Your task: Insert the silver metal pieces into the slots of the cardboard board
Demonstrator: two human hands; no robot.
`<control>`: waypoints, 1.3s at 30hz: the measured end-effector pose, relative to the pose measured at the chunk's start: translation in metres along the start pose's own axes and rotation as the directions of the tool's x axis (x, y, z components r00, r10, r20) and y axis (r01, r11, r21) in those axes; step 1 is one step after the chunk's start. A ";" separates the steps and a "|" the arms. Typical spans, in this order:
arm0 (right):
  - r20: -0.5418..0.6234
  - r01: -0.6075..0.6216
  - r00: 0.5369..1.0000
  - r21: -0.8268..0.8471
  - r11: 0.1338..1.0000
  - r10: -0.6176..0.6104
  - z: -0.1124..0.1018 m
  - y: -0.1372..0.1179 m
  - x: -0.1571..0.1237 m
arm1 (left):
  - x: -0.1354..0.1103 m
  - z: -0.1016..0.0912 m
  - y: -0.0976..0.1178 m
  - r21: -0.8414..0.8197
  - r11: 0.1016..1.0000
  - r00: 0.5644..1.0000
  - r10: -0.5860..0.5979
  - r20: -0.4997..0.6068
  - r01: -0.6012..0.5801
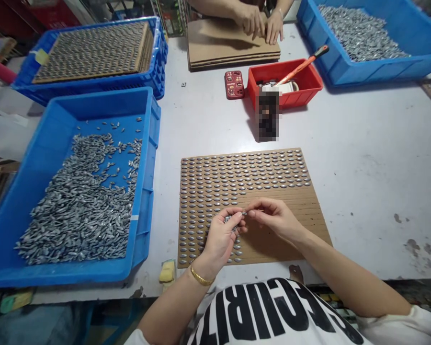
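Note:
My left hand, with a gold bangle at the wrist, holds a small bunch of grey metal seed-shaped pieces against its fingers. My right hand pinches a single piece between thumb and forefinger, close to the left fingertips. Both hands hover over a brown cardboard sheet. Neat rows of grey pieces cover its upper part and left side, while its lower right shows bare cardboard. A loose heap of pieces lies in the blue crate to my left.
A co-worker's hands press on stacked cardboard across the table. Blue crates stand far left and far right. A red bin holds an orange-handled tool. A red phone case and a pixelated object stand nearby.

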State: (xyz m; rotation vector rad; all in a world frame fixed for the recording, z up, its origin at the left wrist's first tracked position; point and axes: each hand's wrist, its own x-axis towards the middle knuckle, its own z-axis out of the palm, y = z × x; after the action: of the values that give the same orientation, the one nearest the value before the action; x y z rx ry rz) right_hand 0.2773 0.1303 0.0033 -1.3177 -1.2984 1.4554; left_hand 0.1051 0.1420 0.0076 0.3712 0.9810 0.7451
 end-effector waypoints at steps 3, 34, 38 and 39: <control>0.051 0.062 0.997 -0.003 0.998 -0.061 -0.002 -0.003 -0.004 | 0.002 0.004 -0.001 0.012 1.000 1.000 -0.021 0.000 0.021; -0.148 0.106 0.938 -0.739 0.665 -0.314 -0.022 0.040 0.036 | 0.007 0.008 -0.006 -0.008 0.994 0.994 -0.108 0.021 0.108; -0.162 0.065 0.932 -0.807 0.587 -0.324 -0.021 0.042 0.036 | 0.008 0.005 -0.007 -0.015 0.993 0.993 -0.118 -0.023 0.118; -0.163 0.061 0.929 -0.817 0.573 -0.331 -0.020 0.043 0.036 | 0.009 0.005 -0.007 -0.021 0.992 0.992 -0.125 -0.028 0.124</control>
State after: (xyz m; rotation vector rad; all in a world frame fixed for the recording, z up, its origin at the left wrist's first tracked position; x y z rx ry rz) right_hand 0.2948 0.1608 -0.0449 -1.7823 -1.9145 0.4090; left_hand 0.1150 0.1439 0.0006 0.2801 1.0143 0.6478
